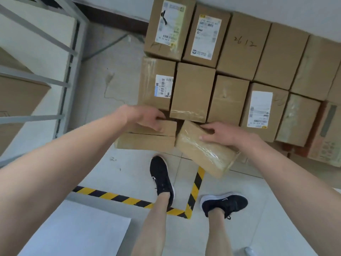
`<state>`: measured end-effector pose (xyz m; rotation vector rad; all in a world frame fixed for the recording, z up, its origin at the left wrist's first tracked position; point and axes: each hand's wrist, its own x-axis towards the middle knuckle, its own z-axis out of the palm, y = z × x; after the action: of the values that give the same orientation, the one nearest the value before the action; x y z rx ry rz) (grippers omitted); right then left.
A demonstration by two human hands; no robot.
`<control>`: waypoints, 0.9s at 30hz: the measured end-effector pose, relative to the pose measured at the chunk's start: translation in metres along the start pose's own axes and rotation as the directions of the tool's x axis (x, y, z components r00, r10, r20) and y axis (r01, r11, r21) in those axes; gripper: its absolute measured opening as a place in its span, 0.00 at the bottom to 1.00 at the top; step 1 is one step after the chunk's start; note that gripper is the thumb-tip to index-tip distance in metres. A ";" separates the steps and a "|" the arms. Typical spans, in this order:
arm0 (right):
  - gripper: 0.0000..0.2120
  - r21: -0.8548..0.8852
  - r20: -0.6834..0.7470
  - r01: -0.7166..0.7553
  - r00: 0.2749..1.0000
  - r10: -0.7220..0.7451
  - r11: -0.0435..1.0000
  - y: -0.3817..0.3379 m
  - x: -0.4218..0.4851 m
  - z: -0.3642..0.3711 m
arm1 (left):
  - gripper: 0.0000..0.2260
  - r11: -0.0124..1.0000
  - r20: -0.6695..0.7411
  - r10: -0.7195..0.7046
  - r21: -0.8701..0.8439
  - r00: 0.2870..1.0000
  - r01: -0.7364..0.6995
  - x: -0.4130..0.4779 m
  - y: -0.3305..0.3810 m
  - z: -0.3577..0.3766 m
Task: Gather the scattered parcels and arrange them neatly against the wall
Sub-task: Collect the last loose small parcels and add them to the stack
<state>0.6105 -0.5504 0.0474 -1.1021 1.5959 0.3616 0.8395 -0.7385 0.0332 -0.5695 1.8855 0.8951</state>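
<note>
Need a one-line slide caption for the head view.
Left hand on a flat box, right hand on a taped parcel, beside stacked cartons.

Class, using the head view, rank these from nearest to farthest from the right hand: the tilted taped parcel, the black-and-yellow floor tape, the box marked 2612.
1. Tilted taped parcel: under the right hand.
2. Floor tape: below, by the feet.
3. Box marked 2612: back row, by the wall.

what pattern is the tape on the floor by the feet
Yellow and black diagonal stripes on the floor tape, seen clearly in the head view.
</note>
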 end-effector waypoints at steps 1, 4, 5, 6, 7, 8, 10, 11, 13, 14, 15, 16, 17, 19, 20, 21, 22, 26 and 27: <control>0.28 -0.017 -0.032 0.014 0.999 -0.014 1.000 0.002 -0.002 0.000 | 0.25 1.000 -0.032 -0.009 -0.004 0.999 0.008 -0.003 -0.007 -0.003; 0.15 -0.092 -0.170 -0.026 0.985 0.010 0.995 0.012 -0.008 0.010 | 0.22 0.998 -0.114 -0.063 0.014 0.991 0.065 -0.013 -0.021 0.001; 0.14 -0.094 -0.228 -0.064 0.973 0.041 0.994 0.017 -0.010 0.017 | 0.21 0.997 -0.148 -0.072 -0.023 0.986 0.070 -0.016 -0.023 0.006; 0.15 -0.069 -0.279 -0.096 0.957 0.073 0.993 0.021 -0.011 0.027 | 0.21 0.995 -0.192 -0.081 -0.067 0.978 0.070 -0.018 -0.024 0.013; 0.16 -0.030 -0.320 -0.113 0.942 0.097 0.993 0.024 -0.012 0.036 | 0.20 0.992 -0.242 -0.087 -0.106 0.966 0.063 -0.020 -0.023 0.020; 0.16 0.008 -0.365 -0.113 0.925 0.108 0.994 0.025 -0.012 0.047 | 0.19 0.989 -0.294 -0.085 -0.142 0.952 0.044 -0.022 -0.022 0.026; 0.17 0.050 -0.476 -0.109 0.871 0.120 0.993 0.019 -0.013 0.067 | 0.16 0.982 -0.396 -0.057 -0.187 0.916 -0.019 -0.023 -0.017 0.039; 0.19 0.060 -0.524 -0.121 0.841 0.134 0.991 0.015 -0.012 0.077 | 0.16 0.980 -0.433 -0.049 -0.195 0.900 -0.040 -0.023 -0.013 0.045; 0.24 0.070 -0.587 -0.147 0.794 0.160 0.987 0.006 -0.012 0.092 | 0.17 0.978 -0.468 -0.059 -0.204 0.882 -0.043 -0.019 -0.004 0.054; 0.27 0.062 -0.603 -0.150 0.782 0.157 0.987 0.001 -0.013 0.098 | 0.17 0.978 -0.480 -0.062 -0.204 0.875 -0.042 -0.017 0.000 0.058; 0.30 0.046 -0.614 -0.147 0.776 0.144 0.988 -0.002 -0.014 0.103 | 0.17 0.979 -0.497 -0.055 -0.197 0.866 -0.050 -0.014 0.004 0.061; 0.33 0.025 -0.618 -0.143 0.776 0.128 0.989 -0.004 -0.013 0.106 | 0.17 0.982 -0.520 -0.038 -0.178 0.853 -0.065 -0.011 0.007 0.062; 0.35 0.003 -0.614 -0.151 0.780 0.121 0.989 -0.005 -0.013 0.108 | 0.16 0.985 -0.546 -0.017 -0.153 0.838 -0.079 -0.009 0.010 0.063; 0.39 0.001 -0.599 -0.205 0.784 0.165 0.979 -0.009 -0.010 0.110 | 0.16 0.991 -0.594 0.021 -0.093 0.804 -0.094 -0.005 0.013 0.062; 0.41 0.023 -0.592 -0.234 0.781 0.202 0.972 -0.010 -0.008 0.110 | 0.16 0.993 -0.610 0.038 -0.063 0.791 -0.096 -0.003 0.014 0.061; 0.43 0.048 -0.586 -0.254 0.776 0.233 0.966 -0.012 -0.006 0.109 | 0.15 0.995 -0.619 0.052 -0.039 0.783 -0.097 -0.003 0.015 0.060; 0.43 0.065 -0.584 -0.264 0.772 0.251 0.962 -0.014 -0.003 0.108 | 0.15 0.995 -0.627 0.063 -0.020 0.776 -0.097 -0.002 0.017 0.060; 0.43 0.172 -0.614 -0.212 0.741 0.273 0.962 -0.016 0.002 0.095 | 0.15 0.997 -0.641 0.058 -0.001 0.765 -0.076 -0.005 0.022 0.058; 0.43 0.202 -0.618 -0.195 0.734 0.280 0.960 -0.015 0.002 0.093 | 0.15 0.998 -0.643 0.050 0.000 0.765 -0.065 -0.006 0.023 0.058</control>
<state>0.6779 -0.4921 0.0181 -0.9720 2.3570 0.0313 0.8582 -0.6788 0.0295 -0.9251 2.5257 0.8165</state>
